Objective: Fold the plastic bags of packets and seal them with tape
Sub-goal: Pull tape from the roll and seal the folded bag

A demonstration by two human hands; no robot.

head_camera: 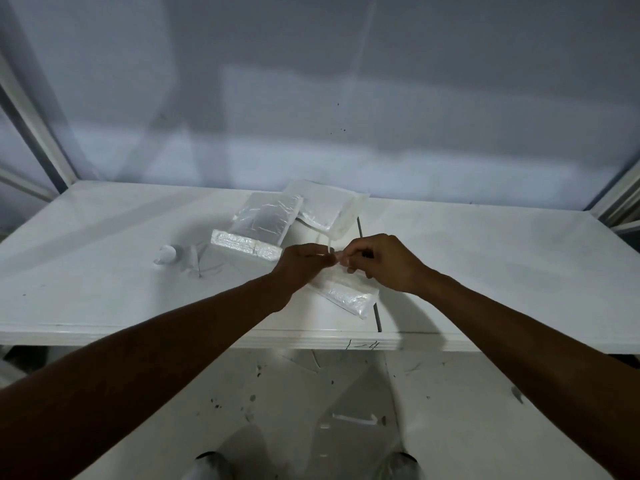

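A clear plastic bag of packets lies on the white table near its front edge, partly under my hands. My left hand and my right hand meet just above it, fingertips pinched together on a thin clear strip of tape that rises between them. Behind them lies a folded bag of packets, and a flat white bag rests further back. A white tape dispenser stands to the left.
A dark seam runs across the table from front to back, right of the hands. Grey walls and metal frame posts close in the table at the back and sides. My shoes show on the spotted floor below.
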